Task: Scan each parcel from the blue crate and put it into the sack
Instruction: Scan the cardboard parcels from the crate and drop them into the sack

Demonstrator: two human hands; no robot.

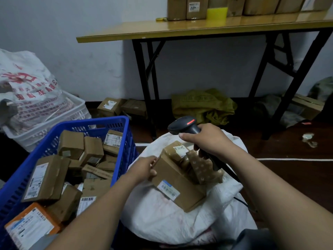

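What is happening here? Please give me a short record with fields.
Left hand: grips the brown parcel by one end
Right hand: holds the scanner, red light showing
Parcel position: at the mouth of the white sack, label up
Blue crate: holds many parcels
Background: folding table carrying boxes

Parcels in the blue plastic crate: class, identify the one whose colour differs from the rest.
The orange cardboard parcel in the near-left corner of the blue plastic crate. The other parcels visible there are brown cardboard.
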